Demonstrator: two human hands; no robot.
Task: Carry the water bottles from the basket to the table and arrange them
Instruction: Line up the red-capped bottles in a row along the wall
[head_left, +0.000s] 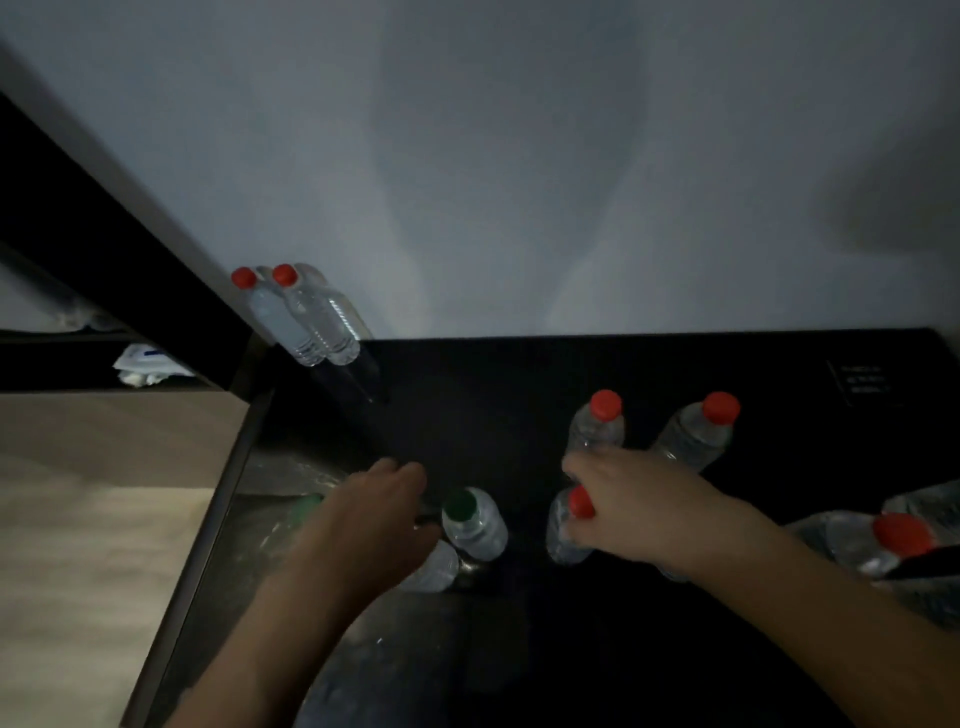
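Observation:
Several clear water bottles stand on the black table (467, 395). My right hand (628, 504) grips a red-capped bottle (563, 535) just below its cap. Behind that hand stand two more red-capped bottles (597, 426) (696, 434). My left hand (374, 519) curls over a clear bottle (436, 569) whose body shows beneath the fingers. A blurred green patch (306, 503) shows at the hand's left. A green-capped bottle (475, 522) stands upright right beside its fingertips. Two red-capped bottles (306, 317) stand together at the table's back left corner.
At the right edge lie more red-capped bottles (883, 540) with a dark strap (930, 558) across them. A grey wall rises behind the table. A dark beam (104, 208) slants at the left, above a wooden surface (104, 441) and a crumpled white cloth (150, 364).

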